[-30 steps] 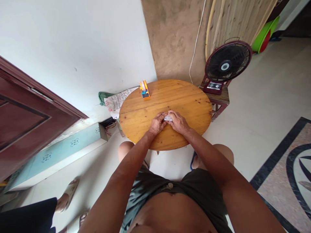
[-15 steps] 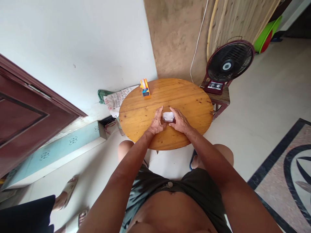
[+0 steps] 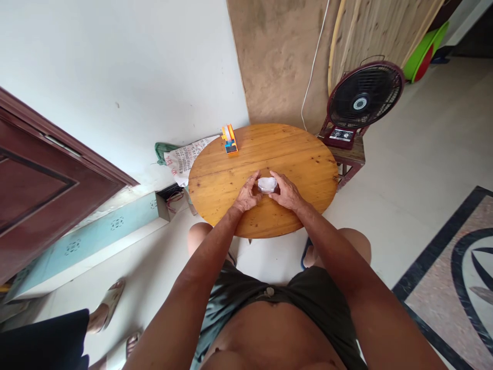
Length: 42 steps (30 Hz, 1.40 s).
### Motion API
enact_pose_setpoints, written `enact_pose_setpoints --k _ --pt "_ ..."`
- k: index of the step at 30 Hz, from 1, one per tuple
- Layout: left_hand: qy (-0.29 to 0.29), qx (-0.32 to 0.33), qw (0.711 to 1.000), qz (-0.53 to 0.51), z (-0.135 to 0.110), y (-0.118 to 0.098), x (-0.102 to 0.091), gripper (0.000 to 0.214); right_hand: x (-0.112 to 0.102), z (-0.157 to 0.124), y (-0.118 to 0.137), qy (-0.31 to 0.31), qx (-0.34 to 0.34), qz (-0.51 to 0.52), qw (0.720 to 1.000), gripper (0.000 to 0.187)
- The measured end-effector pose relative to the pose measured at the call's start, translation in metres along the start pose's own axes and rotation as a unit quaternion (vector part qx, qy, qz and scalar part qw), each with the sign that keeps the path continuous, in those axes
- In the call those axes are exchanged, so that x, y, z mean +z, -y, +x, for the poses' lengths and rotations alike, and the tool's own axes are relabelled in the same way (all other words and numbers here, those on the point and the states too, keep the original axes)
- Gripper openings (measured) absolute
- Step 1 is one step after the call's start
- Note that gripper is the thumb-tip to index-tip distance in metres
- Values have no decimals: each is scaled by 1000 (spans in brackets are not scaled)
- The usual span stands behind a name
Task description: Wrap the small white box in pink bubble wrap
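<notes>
The left hand (image 3: 247, 197) and right hand (image 3: 287, 193) were spread in loose curves; the white packet (image 3: 267, 185) lay between them on the table (image 3: 285, 149); actual contact was unclear.

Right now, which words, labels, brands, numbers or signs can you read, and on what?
No text reads with certainty.
Pale sack: dark and red print, too blurred to quote.
Control panel of the fan: markings too small to read.
Whitish object between left hand and right hand: no lettering visible.
</notes>
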<state>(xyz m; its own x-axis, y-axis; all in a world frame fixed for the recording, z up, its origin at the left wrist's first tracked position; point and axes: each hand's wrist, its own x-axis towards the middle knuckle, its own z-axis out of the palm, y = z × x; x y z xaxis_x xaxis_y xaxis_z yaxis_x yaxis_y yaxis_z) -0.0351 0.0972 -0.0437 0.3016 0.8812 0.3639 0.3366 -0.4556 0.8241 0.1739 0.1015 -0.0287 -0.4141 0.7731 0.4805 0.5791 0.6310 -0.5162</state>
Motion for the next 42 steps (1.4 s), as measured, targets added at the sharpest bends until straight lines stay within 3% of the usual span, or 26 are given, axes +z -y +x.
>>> enact_pose_setpoints --k 6,17,23,32,42 --pt "5 5 1000 24 0 -4 0 83 0 0 1 18 10 -32 999 73" --pt "-3 37 998 53 2 0 5 56 4 2 0 -10 20 -27 999 58" --pt "0 7 999 48 1 -1 3 60 -1 2 -2 -10 26 4 1000 62" --pt "2 -7 999 48 1 -3 2 65 -3 2 -5 3 26 24 999 52" --pt "-11 -11 1000 -9 1 3 4 71 -5 1 -1 -3 28 43 999 53"
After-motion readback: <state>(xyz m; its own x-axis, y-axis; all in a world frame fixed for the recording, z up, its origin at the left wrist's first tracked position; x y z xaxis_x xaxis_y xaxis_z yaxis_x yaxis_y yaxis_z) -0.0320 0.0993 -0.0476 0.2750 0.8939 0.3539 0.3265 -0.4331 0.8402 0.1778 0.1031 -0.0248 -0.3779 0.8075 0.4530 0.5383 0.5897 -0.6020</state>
